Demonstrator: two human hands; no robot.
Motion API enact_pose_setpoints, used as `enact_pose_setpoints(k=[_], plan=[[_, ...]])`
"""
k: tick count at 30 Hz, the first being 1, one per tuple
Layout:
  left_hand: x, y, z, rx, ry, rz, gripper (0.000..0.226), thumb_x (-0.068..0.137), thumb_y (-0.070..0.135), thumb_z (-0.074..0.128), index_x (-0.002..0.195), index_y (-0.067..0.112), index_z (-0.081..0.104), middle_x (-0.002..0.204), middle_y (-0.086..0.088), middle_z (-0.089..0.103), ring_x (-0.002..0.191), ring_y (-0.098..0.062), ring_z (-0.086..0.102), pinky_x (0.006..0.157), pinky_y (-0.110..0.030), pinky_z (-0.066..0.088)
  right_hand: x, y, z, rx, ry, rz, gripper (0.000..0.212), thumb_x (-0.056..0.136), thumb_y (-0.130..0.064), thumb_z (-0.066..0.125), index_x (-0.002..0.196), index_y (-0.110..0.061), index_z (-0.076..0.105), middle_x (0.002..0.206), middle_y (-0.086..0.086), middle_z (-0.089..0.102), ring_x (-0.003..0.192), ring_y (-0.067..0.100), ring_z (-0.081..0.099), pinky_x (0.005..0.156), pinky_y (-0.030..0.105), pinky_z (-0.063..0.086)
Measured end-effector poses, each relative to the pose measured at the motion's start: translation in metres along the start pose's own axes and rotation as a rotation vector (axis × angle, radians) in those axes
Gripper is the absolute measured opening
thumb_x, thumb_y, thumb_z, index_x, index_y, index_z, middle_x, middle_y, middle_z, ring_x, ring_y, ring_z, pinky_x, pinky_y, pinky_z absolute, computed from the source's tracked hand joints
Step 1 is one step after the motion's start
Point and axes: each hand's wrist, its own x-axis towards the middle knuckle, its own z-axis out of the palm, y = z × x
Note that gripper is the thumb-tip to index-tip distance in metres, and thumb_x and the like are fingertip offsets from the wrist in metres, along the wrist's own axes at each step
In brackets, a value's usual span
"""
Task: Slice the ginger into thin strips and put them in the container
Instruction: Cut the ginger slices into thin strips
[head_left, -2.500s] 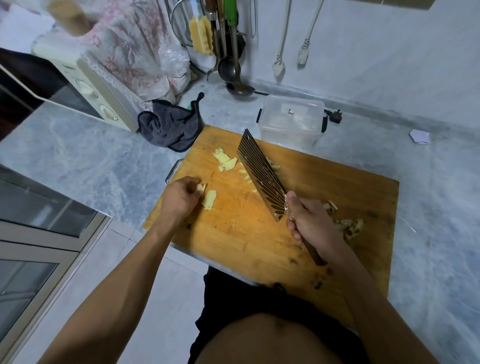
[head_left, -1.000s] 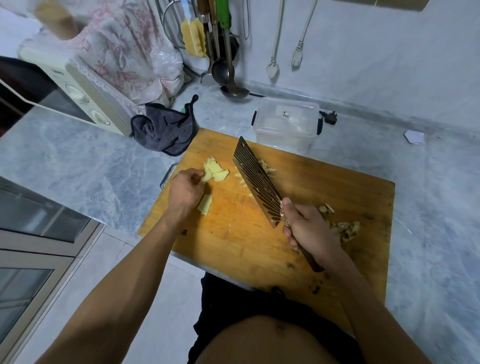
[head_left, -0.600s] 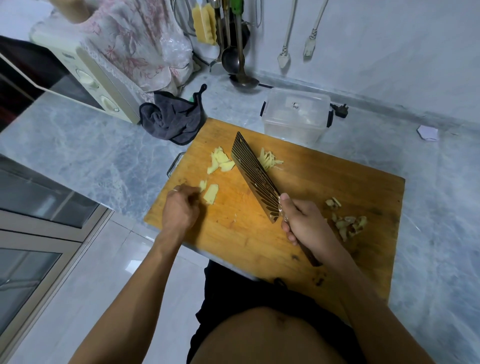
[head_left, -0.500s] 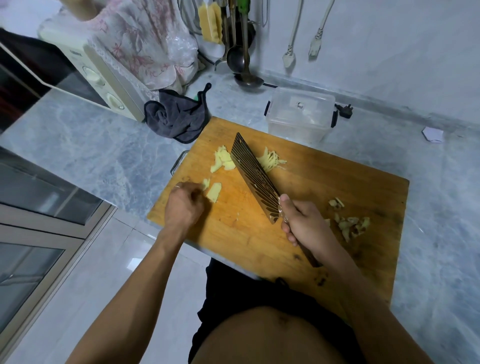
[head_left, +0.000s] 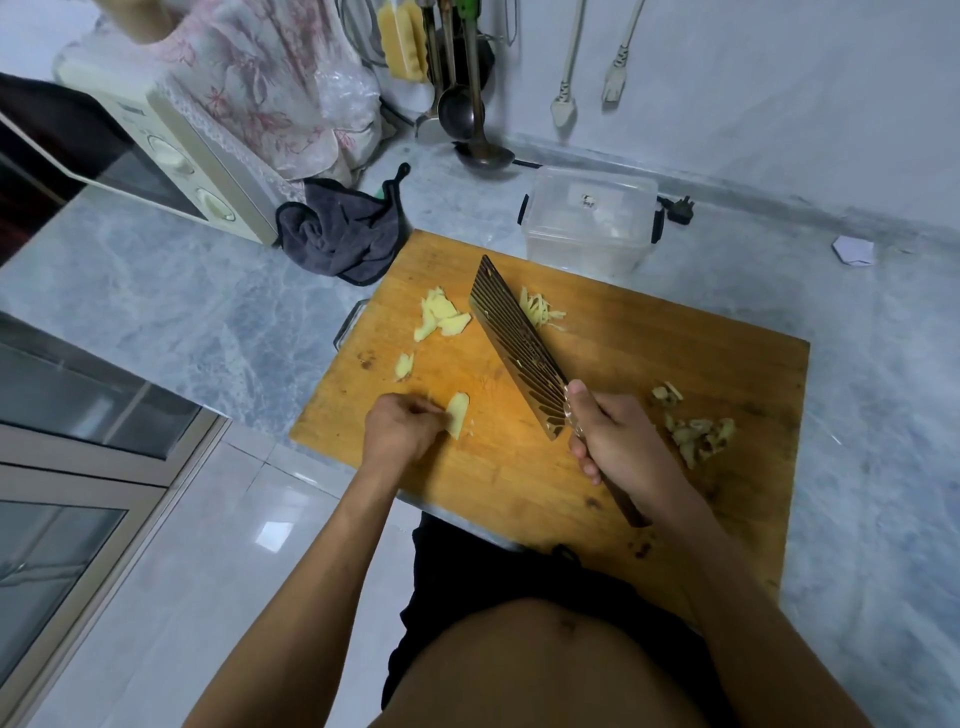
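Note:
On the wooden cutting board (head_left: 649, 374), my left hand (head_left: 397, 428) pinches the edge of a flat ginger slice (head_left: 458, 407) near the board's front left. My right hand (head_left: 615, 441) grips the handle of a ribbed cleaver (head_left: 517, 345), whose blade points up and left, tilted over the board. More ginger slices (head_left: 441, 317) lie left of the blade, with one small piece (head_left: 403, 365) below them. A heap of thin ginger strips (head_left: 540, 310) lies right of the blade. The clear plastic container (head_left: 589, 226) with its lid on stands behind the board.
Ginger peel scraps (head_left: 696, 428) lie on the board's right side. A dark cloth (head_left: 343, 236) and a microwave (head_left: 156, 150) stand at the left, ladles (head_left: 470, 130) hang at the back wall. A plug (head_left: 678, 210) lies beside the container. The counter edge runs under my arms.
My left hand drew back from the slice pile to the board's front left and took hold of a single slice. The cleaver stayed in my right hand with little movement.

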Motion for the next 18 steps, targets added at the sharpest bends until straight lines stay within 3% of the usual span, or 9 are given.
enact_pose_setpoints(k=[4,7,9,11,14,18], plan=[[-0.007,-0.009,0.002,-0.007,0.013,0.051,0.004,0.080,0.019,0.079,0.077,0.018,0.077,0.081,0.008,0.071,0.072,-0.001,0.060,0.060,-0.011,0.039,-0.003,0.002,0.004,0.015,0.002,0.009,0.050,0.103,-0.049,0.040,0.068,-0.015,0.049,0.059,0.004,0.054,0.048,0.017,0.047,0.046,0.027,0.039],[-0.003,-0.010,-0.008,-0.130,0.083,0.076,0.016,0.083,0.027,0.080,0.073,0.015,0.076,0.081,0.009,0.071,0.071,0.006,0.057,0.073,-0.015,0.045,-0.004,0.001,0.007,0.026,-0.024,0.002,0.050,0.103,-0.048,0.040,0.066,-0.015,0.047,0.058,0.004,0.053,0.046,0.017,0.046,0.046,0.027,0.039],[0.005,-0.005,-0.019,-0.132,0.193,0.136,0.016,0.086,0.028,0.077,0.076,0.016,0.074,0.087,0.004,0.073,0.075,-0.003,0.062,0.081,-0.021,0.049,-0.005,0.001,0.008,0.025,-0.035,0.000,0.050,0.103,-0.048,0.040,0.066,-0.015,0.047,0.057,0.002,0.053,0.046,0.017,0.046,0.046,0.028,0.039],[0.018,-0.002,-0.026,-0.044,0.253,0.185,0.017,0.088,0.030,0.074,0.094,0.015,0.075,0.097,-0.002,0.074,0.081,-0.017,0.067,0.082,-0.030,0.056,-0.005,0.002,0.009,0.012,-0.041,-0.008,0.051,0.103,-0.050,0.040,0.065,-0.016,0.046,0.056,0.002,0.053,0.046,0.016,0.046,0.047,0.028,0.039],[0.032,0.004,-0.026,0.160,0.246,0.219,0.040,0.090,0.036,0.071,0.120,0.010,0.069,0.116,-0.010,0.071,0.102,-0.027,0.068,0.090,-0.033,0.053,-0.007,0.003,0.010,-0.010,-0.058,-0.010,0.051,0.103,-0.050,0.040,0.066,-0.015,0.046,0.056,0.002,0.053,0.045,0.015,0.047,0.048,0.029,0.040],[0.037,0.015,-0.025,0.151,0.228,0.150,0.021,0.089,0.024,0.070,0.105,0.012,0.070,0.102,-0.007,0.070,0.093,-0.028,0.066,0.079,-0.035,0.055,-0.009,0.004,0.011,-0.018,-0.051,-0.004,0.051,0.102,-0.051,0.040,0.067,-0.015,0.046,0.057,0.003,0.053,0.045,0.014,0.047,0.047,0.028,0.040]])
